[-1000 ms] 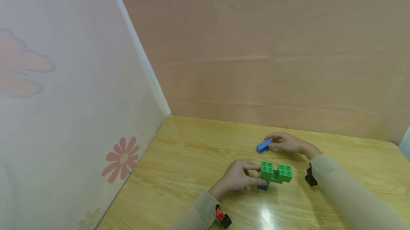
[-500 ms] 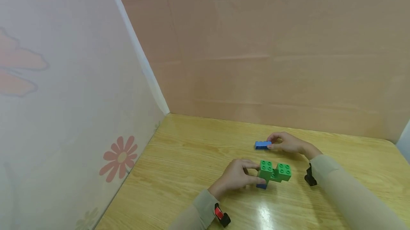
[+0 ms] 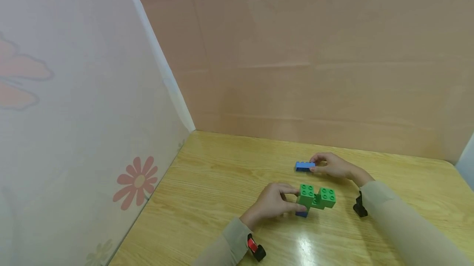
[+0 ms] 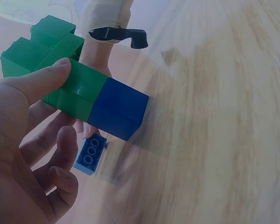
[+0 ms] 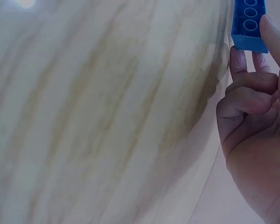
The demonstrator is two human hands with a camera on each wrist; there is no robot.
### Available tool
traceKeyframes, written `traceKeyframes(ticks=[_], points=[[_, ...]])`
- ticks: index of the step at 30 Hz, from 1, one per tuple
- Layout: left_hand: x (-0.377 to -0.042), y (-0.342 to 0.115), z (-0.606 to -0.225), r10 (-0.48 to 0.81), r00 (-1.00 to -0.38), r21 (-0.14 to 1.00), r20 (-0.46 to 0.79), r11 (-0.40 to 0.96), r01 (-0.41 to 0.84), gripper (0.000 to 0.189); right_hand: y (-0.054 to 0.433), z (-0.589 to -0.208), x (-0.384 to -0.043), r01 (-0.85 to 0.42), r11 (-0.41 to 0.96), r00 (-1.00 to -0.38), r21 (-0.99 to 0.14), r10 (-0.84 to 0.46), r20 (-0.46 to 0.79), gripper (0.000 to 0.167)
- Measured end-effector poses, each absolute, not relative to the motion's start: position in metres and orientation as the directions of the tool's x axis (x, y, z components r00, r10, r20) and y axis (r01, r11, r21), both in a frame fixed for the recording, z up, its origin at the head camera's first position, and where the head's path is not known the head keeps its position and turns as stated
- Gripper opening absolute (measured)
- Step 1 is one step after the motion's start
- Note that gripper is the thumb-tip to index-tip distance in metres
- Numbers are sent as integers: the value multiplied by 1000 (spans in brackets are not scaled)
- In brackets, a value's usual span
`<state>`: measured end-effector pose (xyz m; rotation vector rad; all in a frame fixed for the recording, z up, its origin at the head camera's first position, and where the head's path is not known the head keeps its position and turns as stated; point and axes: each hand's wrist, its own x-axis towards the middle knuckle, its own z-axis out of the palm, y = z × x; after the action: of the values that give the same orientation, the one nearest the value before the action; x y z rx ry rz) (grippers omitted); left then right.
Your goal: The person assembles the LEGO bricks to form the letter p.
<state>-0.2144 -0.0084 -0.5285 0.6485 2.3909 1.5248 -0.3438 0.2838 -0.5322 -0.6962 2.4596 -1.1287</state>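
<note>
Wall panels: a pale panel point(image 3: 74, 93) with printed flowers point(image 3: 138, 181) on the left, a plain pinkish-brown panel point(image 3: 314, 52) at the back, meeting in the far corner. Table point(image 3: 222, 183): light wood grain, glossy, with a glare patch near the front edge. Sleeves: one beige sleeve point(image 3: 403, 229) on each forearm, each with a small black wrist fitting; the left fitting point(image 3: 255, 249) also shows red. Left hand point(image 3: 272, 204): thumb and fingers curled round the block stack point(image 3: 314, 199), gripping it from its left side; the thumb lies on a green block in the left wrist view. Block stack: several green studded blocks joined in a stepped form with one dark blue block point(image 4: 119, 109) at the bottom end, standing near the table's front centre. Right hand point(image 3: 333, 165): fingers curled, pinching the near end of a loose blue brick point(image 3: 304, 166) between thumb and fingertips. Loose blue brick: small, flat, studs up, lying low at the table surface just behind the stack and apart from it; whether it touches the table cannot be told.
</note>
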Motion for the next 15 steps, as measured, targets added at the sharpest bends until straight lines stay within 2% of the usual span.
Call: traceKeyframes(ticks=[15], points=[[-214, -12, -529, 481, -875, 905, 45, 352, 240, 40, 288, -529, -329, -306, 509, -836, -804, -549, -29, 21]])
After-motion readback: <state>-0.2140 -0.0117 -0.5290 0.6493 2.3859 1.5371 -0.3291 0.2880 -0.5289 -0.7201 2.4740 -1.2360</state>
